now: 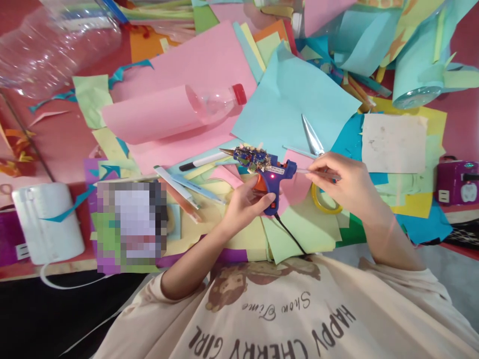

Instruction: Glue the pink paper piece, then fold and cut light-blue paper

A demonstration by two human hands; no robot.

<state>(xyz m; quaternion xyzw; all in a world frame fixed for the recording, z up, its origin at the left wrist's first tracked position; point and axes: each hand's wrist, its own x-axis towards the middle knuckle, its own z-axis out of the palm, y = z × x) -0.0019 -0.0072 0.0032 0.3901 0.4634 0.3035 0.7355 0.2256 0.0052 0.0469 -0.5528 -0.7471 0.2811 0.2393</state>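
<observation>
Over loose paper (318,232), the left hand (243,204) grips the glue gun's (276,180) handle; the right hand (346,182) pinches a glue stick (302,171) at its rear, apparently feeding it, which calls for a straight push.

A craft workspace, though whether it belongs to a home, a classroom or a studio cannot be told; a red tabletop (462,134) lies under overlapping coloured sheets, among them a pink sheet (209,55) and a light blue sheet (295,94); blue scraps (80,202) and cut strips are scattered about; scissors (311,135), pens (205,188) and a glue gun (276,177) are the tools of paper-craft; a red-capped bottle (220,103) wrapped in pink paper and a clear plastic bottle (48,50) serve as making materials.
</observation>
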